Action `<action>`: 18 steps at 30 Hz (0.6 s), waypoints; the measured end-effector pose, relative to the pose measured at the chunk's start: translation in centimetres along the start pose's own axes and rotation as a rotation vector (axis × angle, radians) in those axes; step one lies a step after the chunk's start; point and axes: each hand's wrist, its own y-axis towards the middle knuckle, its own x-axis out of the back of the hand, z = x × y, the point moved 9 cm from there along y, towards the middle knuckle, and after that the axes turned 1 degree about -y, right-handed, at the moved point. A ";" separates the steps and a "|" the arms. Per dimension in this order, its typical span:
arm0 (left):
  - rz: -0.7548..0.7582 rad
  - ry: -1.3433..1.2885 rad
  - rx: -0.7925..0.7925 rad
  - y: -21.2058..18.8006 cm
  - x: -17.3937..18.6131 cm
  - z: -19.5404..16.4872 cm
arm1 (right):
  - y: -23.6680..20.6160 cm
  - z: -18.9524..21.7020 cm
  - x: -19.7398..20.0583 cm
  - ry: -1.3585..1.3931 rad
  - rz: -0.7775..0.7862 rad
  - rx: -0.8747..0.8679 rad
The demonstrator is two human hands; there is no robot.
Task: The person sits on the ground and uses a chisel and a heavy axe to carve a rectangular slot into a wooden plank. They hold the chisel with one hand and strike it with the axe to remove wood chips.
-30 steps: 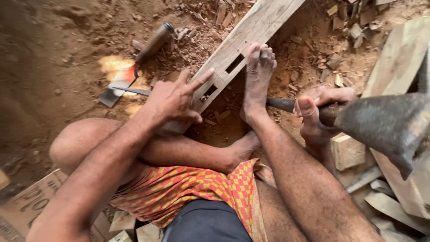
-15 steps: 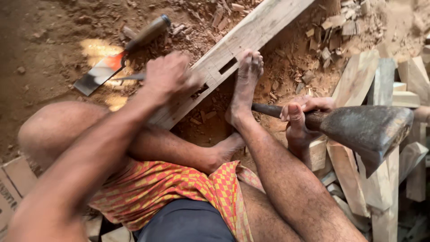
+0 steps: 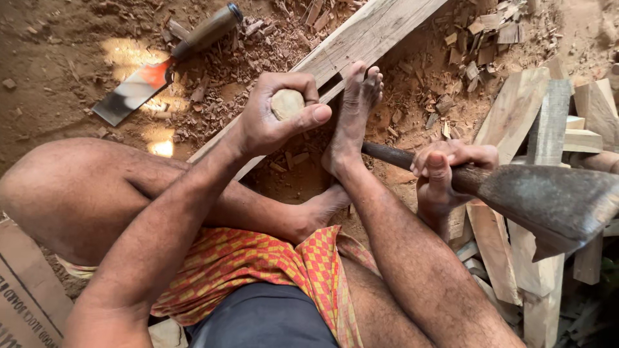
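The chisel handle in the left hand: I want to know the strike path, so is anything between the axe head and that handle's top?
The left thumb lies across the handle top, and the right foot stands between it and the axe head.

Left hand (image 3: 274,119) grips a chisel handle (image 3: 287,103) (foot (image 3: 351,122) pinning the plank (image 3: 361,42)).

A red-and-yellow checked cloth (image 3: 258,264) wraps the waist above dark blue-grey shorts (image 3: 264,319). The ground (image 3: 51,58) is reddish-brown earth, strewn with chips (image 3: 271,45) of the same rust tone. The plank (image 3: 367,38) is pale grey-tan. The chisel (image 3: 164,67) has a brown handle and a grey blade glinting orange. The axe head (image 3: 554,203) is dull dark grey, its handle (image 3: 387,154) dark brown. The cardboard (image 3: 26,290) is tan with black print.
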 end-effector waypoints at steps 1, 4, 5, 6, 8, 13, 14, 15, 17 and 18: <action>0.004 -0.003 0.009 0.1 -0.1 0.3 | -0.5 -0.8 -0.7 -0.005 -0.030 0.041; -0.002 0.087 0.015 0.3 -0.4 0.2 | -1.4 -2.4 -1.1 0.199 0.004 0.056; -0.006 0.133 0.012 0.2 -0.4 0.1 | -1.4 -2.5 -0.8 0.213 0.009 0.031; -0.011 0.140 0.019 0.2 -0.3 0.1 | -1.2 -2.3 -0.5 0.227 0.014 0.005; -0.024 0.154 0.033 0.0 -0.2 0.5 | -0.9 -1.6 -0.2 0.246 0.022 -0.031; 0.021 0.291 -0.012 -0.3 -1.2 2.3 | -0.4 -2.9 -2.3 0.156 0.019 -0.059; 0.041 0.334 0.011 -0.2 -1.4 2.8 | -0.4 -3.2 -2.4 0.058 -0.027 -0.002; 0.101 0.379 -0.017 -0.2 -2.2 2.6 | -0.4 -3.3 -2.2 -0.040 -0.076 0.053; 0.224 0.465 -0.079 -0.3 -3.3 1.7 | -0.6 -3.1 -1.7 -0.278 -0.154 0.111; 0.204 0.446 -0.090 -0.4 -3.1 0.8 | -0.6 -2.7 -1.4 -0.369 -0.174 0.103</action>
